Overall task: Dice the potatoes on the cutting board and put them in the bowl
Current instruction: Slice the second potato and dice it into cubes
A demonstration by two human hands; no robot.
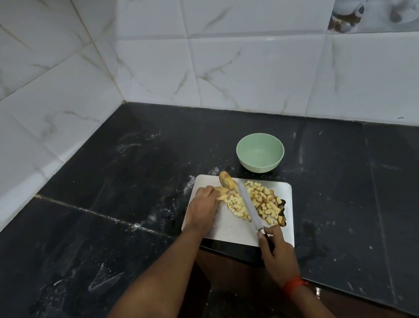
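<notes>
right hand (276,251) round knife (248,204), tip away, toward whole potato (227,179)

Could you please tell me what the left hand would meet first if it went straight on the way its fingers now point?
The left hand already touches the part-cut potato; pushing on, that piece would probably reach the blade of the knife first, though depth is unclear.

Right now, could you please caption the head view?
Left hand steadies potato, right hand holds knife amid diced pieces on board; bowl empty.
</notes>
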